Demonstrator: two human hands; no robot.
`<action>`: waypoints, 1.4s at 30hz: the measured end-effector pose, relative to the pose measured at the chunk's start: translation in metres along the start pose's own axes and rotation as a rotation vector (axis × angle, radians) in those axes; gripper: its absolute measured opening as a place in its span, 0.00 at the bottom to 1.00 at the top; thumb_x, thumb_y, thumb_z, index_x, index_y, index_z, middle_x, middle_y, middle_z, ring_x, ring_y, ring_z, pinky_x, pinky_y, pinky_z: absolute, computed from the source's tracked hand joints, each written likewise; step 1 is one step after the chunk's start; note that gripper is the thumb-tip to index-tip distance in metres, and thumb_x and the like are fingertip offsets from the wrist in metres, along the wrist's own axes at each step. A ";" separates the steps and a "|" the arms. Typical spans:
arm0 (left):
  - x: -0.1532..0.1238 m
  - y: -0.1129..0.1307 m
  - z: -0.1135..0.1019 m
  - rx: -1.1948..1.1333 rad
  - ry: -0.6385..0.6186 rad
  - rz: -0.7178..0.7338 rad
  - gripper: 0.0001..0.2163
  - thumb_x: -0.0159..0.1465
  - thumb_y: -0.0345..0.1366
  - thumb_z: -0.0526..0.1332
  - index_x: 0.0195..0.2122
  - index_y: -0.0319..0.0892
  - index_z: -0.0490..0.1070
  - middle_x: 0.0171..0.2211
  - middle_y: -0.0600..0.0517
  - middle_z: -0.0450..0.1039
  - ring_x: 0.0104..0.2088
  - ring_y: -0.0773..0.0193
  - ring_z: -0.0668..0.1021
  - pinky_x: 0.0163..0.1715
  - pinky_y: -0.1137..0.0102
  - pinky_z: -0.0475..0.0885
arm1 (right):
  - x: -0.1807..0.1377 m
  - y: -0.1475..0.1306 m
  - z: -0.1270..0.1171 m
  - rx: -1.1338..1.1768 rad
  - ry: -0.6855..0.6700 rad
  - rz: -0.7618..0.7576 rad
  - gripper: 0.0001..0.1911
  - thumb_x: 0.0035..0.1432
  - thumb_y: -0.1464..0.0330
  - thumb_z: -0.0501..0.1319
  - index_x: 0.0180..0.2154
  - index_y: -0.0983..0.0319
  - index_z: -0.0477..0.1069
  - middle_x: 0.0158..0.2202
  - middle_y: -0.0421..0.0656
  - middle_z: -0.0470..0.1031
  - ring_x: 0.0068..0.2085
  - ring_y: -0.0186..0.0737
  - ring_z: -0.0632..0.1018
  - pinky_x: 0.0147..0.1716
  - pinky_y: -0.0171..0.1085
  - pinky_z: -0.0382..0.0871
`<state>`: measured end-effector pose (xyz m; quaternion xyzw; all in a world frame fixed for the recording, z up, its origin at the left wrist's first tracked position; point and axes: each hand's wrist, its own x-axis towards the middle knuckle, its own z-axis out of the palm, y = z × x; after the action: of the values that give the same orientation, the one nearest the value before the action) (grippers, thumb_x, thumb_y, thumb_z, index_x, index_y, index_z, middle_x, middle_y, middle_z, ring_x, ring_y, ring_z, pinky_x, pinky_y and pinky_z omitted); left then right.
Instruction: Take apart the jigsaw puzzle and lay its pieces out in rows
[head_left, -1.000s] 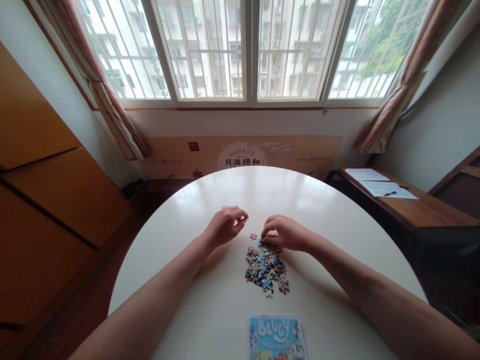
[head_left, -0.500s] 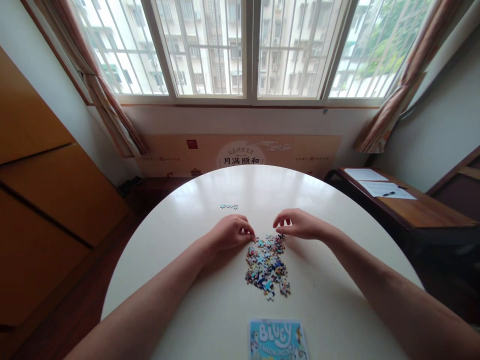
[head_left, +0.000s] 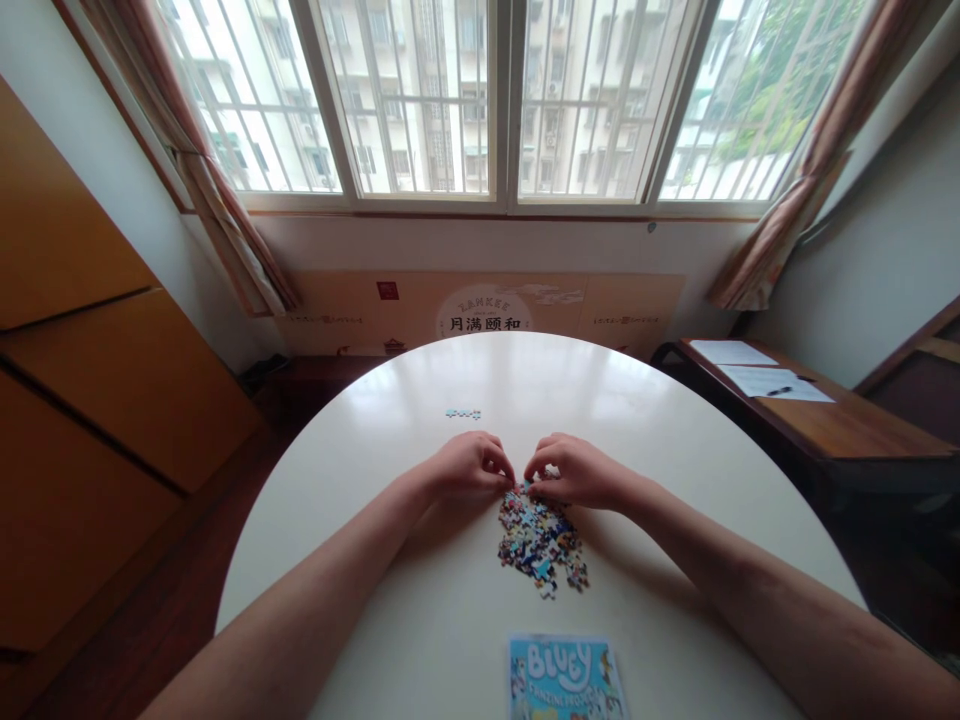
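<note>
A heap of small jigsaw puzzle pieces [head_left: 541, 545], mostly blue, white and dark with bits of red and yellow, lies on a white round table [head_left: 420, 620]. At its far left edge my left hand [head_left: 476, 462] is closed in a pinch; what sits between those fingertips is too small to make out. Just to the right, my right hand [head_left: 566, 470] pinches at a light blue puzzle piece [head_left: 527, 487] on the far edge of the heap. The fingertips of both hands are close together. A short row of pale blue joined pieces [head_left: 463, 413] lies beyond my left hand.
Near the front edge of the view lies a blue box or card marked "Bluey" [head_left: 566, 680]. A wooden side table [head_left: 877, 420] with papers [head_left: 776, 382] and a pen stands to the right. Windows with curtains are behind; wooden cabinets [head_left: 82, 420] are at left.
My right hand has moved left and nearer to me, over the heap's far edge, and its fingers have closed on a piece. My left hand has barely moved. The view has shifted slightly.
</note>
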<state>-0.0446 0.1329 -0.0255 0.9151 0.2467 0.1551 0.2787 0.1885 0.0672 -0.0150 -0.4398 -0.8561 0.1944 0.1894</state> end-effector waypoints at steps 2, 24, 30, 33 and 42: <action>0.000 0.000 -0.001 -0.013 -0.019 0.001 0.06 0.56 0.37 0.68 0.33 0.51 0.84 0.28 0.54 0.73 0.29 0.66 0.74 0.31 0.73 0.67 | 0.000 0.000 -0.002 0.101 -0.011 0.024 0.07 0.54 0.64 0.69 0.35 0.59 0.82 0.32 0.42 0.77 0.36 0.35 0.74 0.40 0.34 0.65; -0.015 -0.046 -0.026 -0.133 1.147 -0.548 0.14 0.61 0.40 0.55 0.37 0.41 0.78 0.20 0.56 0.65 0.22 0.64 0.68 0.27 0.70 0.63 | 0.114 0.057 0.011 0.127 0.178 0.266 0.15 0.57 0.70 0.62 0.45 0.60 0.81 0.39 0.43 0.81 0.40 0.38 0.78 0.46 0.36 0.71; -0.014 -0.049 -0.025 -0.152 1.145 -0.574 0.14 0.61 0.40 0.55 0.37 0.41 0.79 0.19 0.56 0.66 0.22 0.65 0.68 0.26 0.70 0.62 | 0.105 0.072 0.017 0.084 0.219 0.080 0.14 0.57 0.76 0.61 0.41 0.58 0.82 0.42 0.43 0.79 0.38 0.34 0.78 0.44 0.33 0.72; -0.014 -0.050 -0.025 -0.150 1.146 -0.569 0.14 0.60 0.40 0.55 0.37 0.41 0.79 0.20 0.56 0.67 0.23 0.64 0.69 0.26 0.70 0.62 | 0.103 0.074 0.018 0.062 0.199 -0.016 0.13 0.57 0.76 0.62 0.38 0.57 0.83 0.41 0.42 0.79 0.38 0.34 0.78 0.42 0.32 0.72; -0.015 -0.050 -0.024 -0.165 1.127 -0.576 0.14 0.59 0.39 0.56 0.37 0.41 0.79 0.20 0.56 0.67 0.22 0.64 0.68 0.26 0.70 0.62 | 0.100 0.068 0.018 -0.095 0.277 -0.032 0.06 0.59 0.69 0.65 0.36 0.56 0.83 0.39 0.43 0.79 0.41 0.39 0.78 0.43 0.36 0.69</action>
<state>-0.0854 0.1709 -0.0377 0.5656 0.5790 0.5498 0.2062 0.1718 0.1837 -0.0493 -0.4573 -0.8369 0.0879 0.2876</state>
